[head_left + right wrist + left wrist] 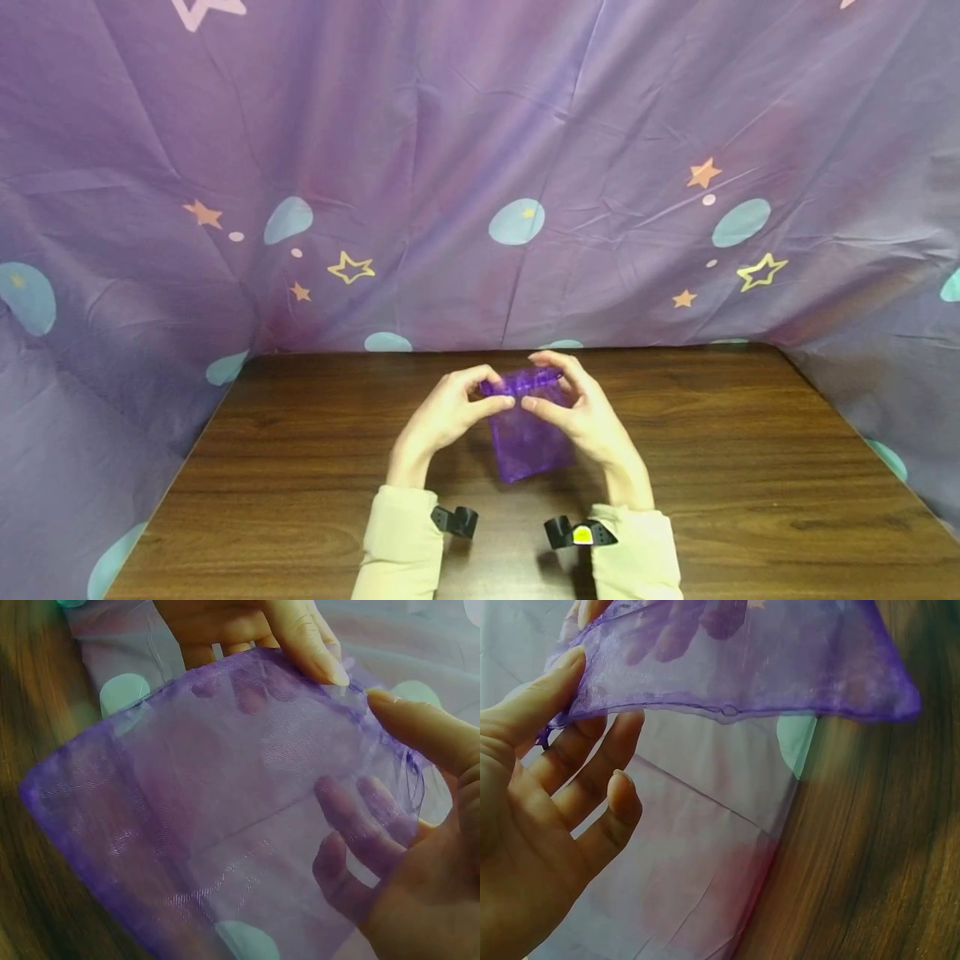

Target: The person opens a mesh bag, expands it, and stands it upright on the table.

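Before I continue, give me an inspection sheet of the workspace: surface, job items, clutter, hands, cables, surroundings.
Surface: brown wood-grain table.
Job items: one sheer purple pouch, held at its gathered edge; no contents visible through the mesh.
Clutter: nothing seen.
Hands: left hand and right hand both hold the pouch, thumbs on the near side; a black device sits at the left wrist and another at the right.
Cables: nothing seen.
Surroundings: creased purple cloth with stars and pale blue ovals, behind and beside the table.
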`<action>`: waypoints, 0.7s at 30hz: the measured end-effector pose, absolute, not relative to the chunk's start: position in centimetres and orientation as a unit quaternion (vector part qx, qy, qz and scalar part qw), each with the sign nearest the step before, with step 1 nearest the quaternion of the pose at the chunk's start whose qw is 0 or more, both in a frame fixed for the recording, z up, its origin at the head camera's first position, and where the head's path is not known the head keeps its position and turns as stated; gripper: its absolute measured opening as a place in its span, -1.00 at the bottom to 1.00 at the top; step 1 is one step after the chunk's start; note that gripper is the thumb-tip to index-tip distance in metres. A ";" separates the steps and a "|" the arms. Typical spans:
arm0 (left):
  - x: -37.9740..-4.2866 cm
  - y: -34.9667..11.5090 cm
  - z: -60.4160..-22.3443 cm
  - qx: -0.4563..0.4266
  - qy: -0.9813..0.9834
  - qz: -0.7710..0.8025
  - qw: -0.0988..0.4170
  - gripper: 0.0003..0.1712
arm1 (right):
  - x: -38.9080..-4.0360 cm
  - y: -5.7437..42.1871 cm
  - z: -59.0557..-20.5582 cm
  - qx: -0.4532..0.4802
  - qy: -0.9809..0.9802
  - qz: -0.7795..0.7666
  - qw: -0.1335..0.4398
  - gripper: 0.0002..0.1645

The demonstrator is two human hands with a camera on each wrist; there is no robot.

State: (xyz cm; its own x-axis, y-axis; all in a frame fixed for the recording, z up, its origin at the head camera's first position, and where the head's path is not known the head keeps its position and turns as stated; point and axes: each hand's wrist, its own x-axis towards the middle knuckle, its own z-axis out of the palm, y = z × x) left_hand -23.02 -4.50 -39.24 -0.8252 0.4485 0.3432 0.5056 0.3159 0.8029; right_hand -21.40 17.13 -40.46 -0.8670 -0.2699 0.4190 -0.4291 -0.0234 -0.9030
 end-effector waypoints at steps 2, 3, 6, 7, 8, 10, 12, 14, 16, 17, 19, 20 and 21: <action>-23.0 -4.6 -39.2 -0.297 -0.808 -0.508 0.025 -0.86 | -21.5 17.0 -40.5 0.259 -0.708 0.654 0.064 -0.51; -23.0 -4.6 -39.2 -0.297 -0.808 -0.508 0.024 -0.86 | -21.5 17.0 -40.5 0.261 -0.712 0.649 0.064 -0.59; -23.0 -4.7 -39.2 -0.295 -0.808 -0.509 0.020 -0.85 | -21.6 16.8 -40.4 0.257 -0.726 0.635 0.061 -0.74; -23.0 -4.7 -39.2 -0.294 -0.808 -0.511 0.018 -0.84 | -21.6 16.8 -40.4 0.254 -0.730 0.632 0.058 -0.76; -23.0 -4.7 -39.2 -0.293 -0.807 -0.512 0.015 -0.84 | -21.6 16.8 -40.4 0.252 -0.735 0.627 0.056 -0.77; -23.0 -4.8 -39.2 -0.291 -0.805 -0.517 0.010 -0.82 | -21.5 16.8 -40.4 0.248 -0.745 0.616 0.052 -0.77; -23.0 -5.0 -39.3 -0.289 -0.802 -0.523 0.005 -0.81 | -21.5 16.8 -40.4 0.245 -0.757 0.604 0.048 -0.76; -23.0 -5.1 -39.4 -0.286 -0.801 -0.526 0.001 -0.81 | -21.5 16.7 -40.4 0.241 -0.769 0.590 0.049 -0.75; -23.0 -5.1 -39.5 -0.283 -0.801 -0.527 -0.003 -0.81 | -21.5 16.7 -40.3 0.234 -0.780 0.578 0.049 -0.73; -23.0 -5.1 -39.5 -0.283 -0.801 -0.528 -0.004 -0.81 | -21.4 16.7 -40.3 0.228 -0.787 0.571 0.052 -0.73; -23.0 -4.9 -39.6 -0.285 -0.800 -0.528 -0.007 -0.82 | -21.2 16.8 -40.1 0.215 -0.798 0.560 0.064 -0.71; -23.1 -4.8 -39.7 -0.286 -0.799 -0.529 -0.008 -0.82 | -21.0 16.9 -40.0 0.208 -0.803 0.554 0.074 -0.70; -23.1 -4.7 -39.7 -0.287 -0.798 -0.530 -0.009 -0.81 | -20.7 17.0 -39.6 0.206 -0.806 0.549 0.084 -0.70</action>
